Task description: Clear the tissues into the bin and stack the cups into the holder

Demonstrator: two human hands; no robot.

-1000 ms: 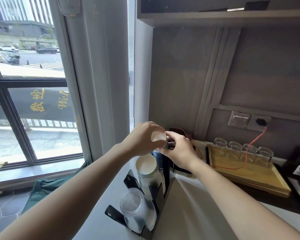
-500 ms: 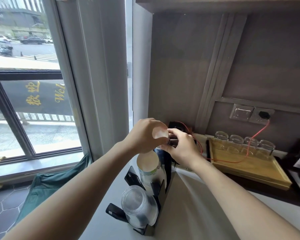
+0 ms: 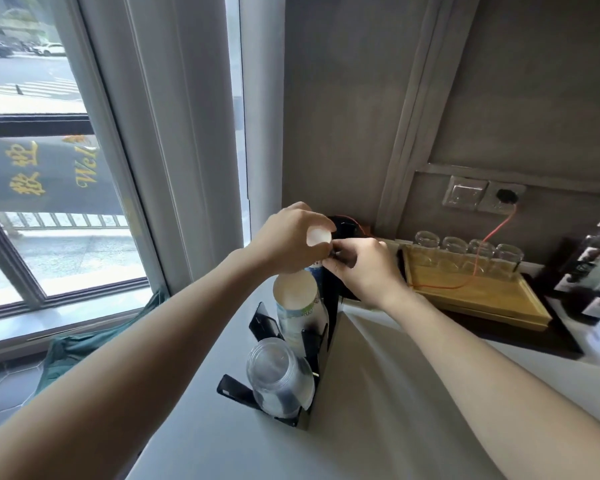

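Observation:
A black cup holder [image 3: 330, 306] stands on the white counter [image 3: 378, 393] with slots along its length. My left hand [image 3: 291, 237] grips a white paper cup [image 3: 317, 236] at the holder's far slot, bottom end toward me. My right hand [image 3: 364, 268] pinches the black top part of the holder just beside that cup. A stack of white paper cups [image 3: 297, 303] lies in the middle slot. Clear plastic cups [image 3: 278, 375] fill the near slot. No tissues or bin are in view.
A wooden tray [image 3: 478, 299] with several upturned glasses [image 3: 468, 251] sits at the back right; a red cable [image 3: 489, 237] runs across it to a wall socket [image 3: 503, 199]. A dark machine [image 3: 596, 268] stands far right. The window lies left, green cloth [image 3: 84, 344] below.
Both hands stay at the holder's far end with the paper cup. The camera has tilted slightly, shifting the scene; the hands' grip looks the same.

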